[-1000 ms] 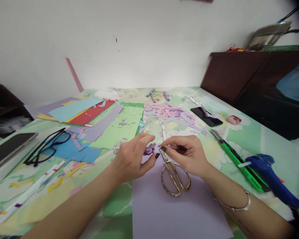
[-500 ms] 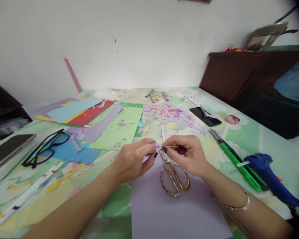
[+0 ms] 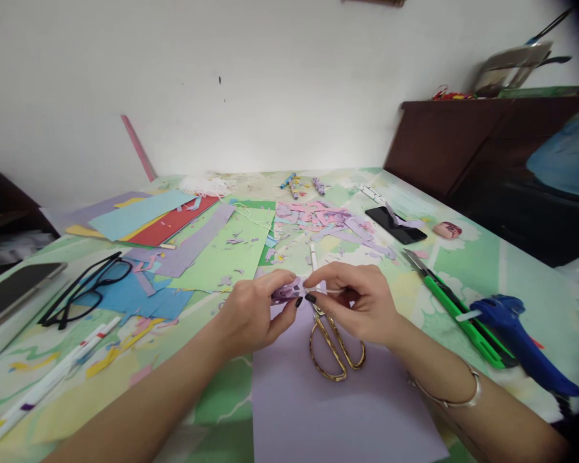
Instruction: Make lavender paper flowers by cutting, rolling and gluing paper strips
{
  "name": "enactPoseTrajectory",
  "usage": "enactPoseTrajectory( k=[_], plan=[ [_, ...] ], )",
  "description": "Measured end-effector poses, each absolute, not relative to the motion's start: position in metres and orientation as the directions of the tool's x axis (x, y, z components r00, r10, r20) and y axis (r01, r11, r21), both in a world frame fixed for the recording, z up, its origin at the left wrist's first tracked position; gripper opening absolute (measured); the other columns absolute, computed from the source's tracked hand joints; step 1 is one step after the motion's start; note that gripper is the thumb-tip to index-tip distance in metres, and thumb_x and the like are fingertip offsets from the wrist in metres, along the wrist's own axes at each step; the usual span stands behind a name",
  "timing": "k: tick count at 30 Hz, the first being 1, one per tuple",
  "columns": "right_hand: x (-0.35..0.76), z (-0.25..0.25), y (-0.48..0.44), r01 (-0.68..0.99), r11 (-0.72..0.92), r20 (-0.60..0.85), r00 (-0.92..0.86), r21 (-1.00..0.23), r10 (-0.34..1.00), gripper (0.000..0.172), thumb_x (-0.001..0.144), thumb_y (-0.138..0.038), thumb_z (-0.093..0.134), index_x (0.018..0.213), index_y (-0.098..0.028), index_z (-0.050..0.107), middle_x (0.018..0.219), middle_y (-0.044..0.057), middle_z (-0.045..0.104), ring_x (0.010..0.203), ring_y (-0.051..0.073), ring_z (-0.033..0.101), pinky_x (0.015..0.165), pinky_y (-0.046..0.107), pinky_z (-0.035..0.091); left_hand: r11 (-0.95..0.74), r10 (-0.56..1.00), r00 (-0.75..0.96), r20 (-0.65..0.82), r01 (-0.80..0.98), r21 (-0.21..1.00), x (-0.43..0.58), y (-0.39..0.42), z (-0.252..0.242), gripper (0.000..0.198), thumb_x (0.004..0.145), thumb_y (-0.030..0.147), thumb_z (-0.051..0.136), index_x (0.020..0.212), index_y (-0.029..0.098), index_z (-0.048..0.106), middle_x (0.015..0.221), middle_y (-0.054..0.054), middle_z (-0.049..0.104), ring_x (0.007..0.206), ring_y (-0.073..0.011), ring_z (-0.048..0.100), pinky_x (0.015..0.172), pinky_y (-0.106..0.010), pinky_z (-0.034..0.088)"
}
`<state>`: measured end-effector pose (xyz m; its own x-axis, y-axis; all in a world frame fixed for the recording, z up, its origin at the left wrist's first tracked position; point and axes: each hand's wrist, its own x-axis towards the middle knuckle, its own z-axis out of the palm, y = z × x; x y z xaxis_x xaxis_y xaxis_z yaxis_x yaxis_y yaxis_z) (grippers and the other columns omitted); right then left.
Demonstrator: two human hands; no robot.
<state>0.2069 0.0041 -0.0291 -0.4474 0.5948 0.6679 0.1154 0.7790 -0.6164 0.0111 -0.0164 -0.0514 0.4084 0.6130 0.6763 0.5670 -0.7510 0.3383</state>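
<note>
The left hand point(image 3: 258, 310) pinches a small layered purple paper piece point(image 3: 287, 293); at its three o'clock, the right hand point(image 3: 352, 299) pinches a thin white strand point(image 3: 334, 291). Gold-handled metal scissors point(image 3: 331, 346) lie at five o'clock. Cutting looks done, fastening apparently unfinished.

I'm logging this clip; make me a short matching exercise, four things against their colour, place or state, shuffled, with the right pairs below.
Things
1. Scissors
2. Glue gun
3. Glasses
4. Small purple paper piece

Descriptions
A. Black-framed, beside a phone
B. Held between the thumb and fingers of the left hand
C. Blue, next to the green cutter
D. Gold-coloured handles, over the large purple sheet

Right pairs: 1-D, 2-C, 3-A, 4-B
</note>
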Motion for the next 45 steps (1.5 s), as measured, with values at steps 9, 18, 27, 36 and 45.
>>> enactPoseTrajectory(
  k=[9,18,27,36,45],
  plan=[
    [0.2075,-0.0297,0.0055,0.121,0.812,0.687,-0.471,-0.571,0.554,0.009,0.082,-0.020,0.063,0.087,-0.019,0.071,0.049,-0.006,0.051,0.039,0.004,0.029,0.039,0.021,0.024,-0.760,0.593,0.407,0.695,0.567,0.317,0.0110,-0.0157,-0.0510,0.025,0.082,0.017,0.051,0.107,0.019,0.045,0.078,-0.003,0.065,0.054,-0.0107,0.056,0.048,-0.022,0.045],
    [0.2088,-0.0286,0.0044,0.122,0.806,0.648,-0.532,-0.579,0.546,0.019,0.083,-0.014,0.055,0.092,-0.020,0.071,0.046,-0.007,0.049,0.038,0.005,0.028,0.039,0.020,0.024,-0.753,0.607,0.402,0.685,0.566,0.335,0.0106,-0.0154,-0.0515,0.025,0.082,0.016,0.052,0.106,0.020,0.046,0.076,-0.002,0.064,0.053,-0.0102,0.055,0.047,-0.021,0.045],
    [0.2120,-0.0347,0.0086,0.131,0.846,0.613,-0.634,-0.516,0.472,0.024,0.080,-0.009,0.049,0.096,-0.020,0.064,0.046,-0.010,0.031,0.040,0.006,0.026,0.042,0.020,0.025,-0.739,0.641,0.407,0.651,0.558,0.378,0.0093,-0.0144,-0.0542,0.025,0.081,0.017,0.054,0.105,0.020,0.046,0.079,-0.004,0.066,0.055,-0.0112,0.059,0.049,-0.022,0.048],
    [0.2132,-0.0338,0.0101,0.127,0.836,0.579,-0.665,-0.534,0.471,0.020,0.081,-0.012,0.050,0.096,-0.018,0.062,0.046,-0.010,0.031,0.040,0.006,0.028,0.044,0.019,0.027,-0.730,0.660,0.377,0.650,0.528,0.434,0.0098,-0.0142,-0.0590,0.025,0.080,0.016,0.057,0.102,0.020,0.048,0.080,-0.003,0.067,0.061,-0.0124,0.063,0.052,-0.022,0.052],
    [0.2114,-0.0301,0.0081,0.079,0.834,0.678,-0.542,-0.546,0.496,0.021,0.082,-0.011,0.052,0.091,-0.016,0.070,0.048,-0.005,0.051,0.039,0.004,0.034,0.040,0.017,0.028,-0.748,0.610,0.384,0.693,0.567,0.344,0.0079,-0.0141,-0.0543,0.020,0.079,0.015,0.056,0.097,0.021,0.050,0.066,0.002,0.062,0.051,-0.0099,0.057,0.046,-0.018,0.045]
  ],
)
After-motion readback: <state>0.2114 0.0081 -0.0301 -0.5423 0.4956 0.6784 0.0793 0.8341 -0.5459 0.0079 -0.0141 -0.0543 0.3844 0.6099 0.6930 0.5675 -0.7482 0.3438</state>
